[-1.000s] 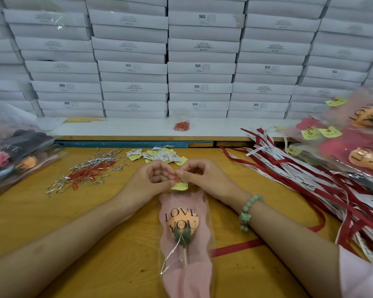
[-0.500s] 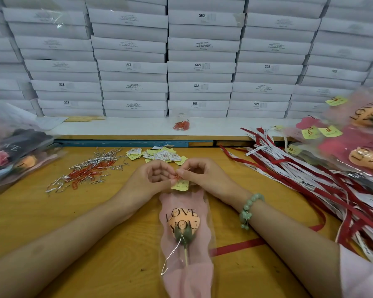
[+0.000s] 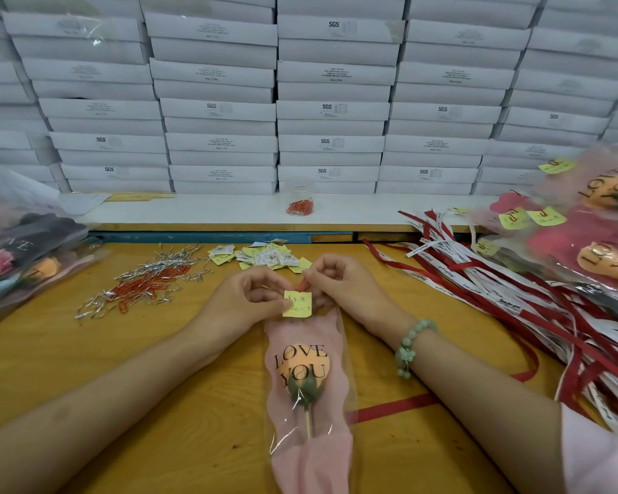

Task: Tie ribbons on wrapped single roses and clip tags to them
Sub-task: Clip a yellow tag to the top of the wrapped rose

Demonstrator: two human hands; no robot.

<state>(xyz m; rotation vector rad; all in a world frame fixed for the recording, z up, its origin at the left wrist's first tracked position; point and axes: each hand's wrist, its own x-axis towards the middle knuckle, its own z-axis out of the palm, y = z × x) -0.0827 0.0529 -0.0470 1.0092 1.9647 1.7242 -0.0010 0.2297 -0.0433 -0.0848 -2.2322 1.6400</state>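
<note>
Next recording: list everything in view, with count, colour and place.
wrapped rose: one, pink wrap, orange bloom, centre front
yellow tag: one, yellow, at the wrap's top
red clip: one, red, at the tag's top edge
loose tags: pile, yellow and white, centre, farther back
clips and ties: pile, red and silver, left of centre
ribbons: many, red and white, right
finished roses: several, pink wraps, far right
bagged roses: several, mixed colours, far left
boxes: many, white, stacked behind
bracelet: one, green, right wrist
left grip: one, pinches the yellow tag
right grip: one, pinches the red clip
</note>
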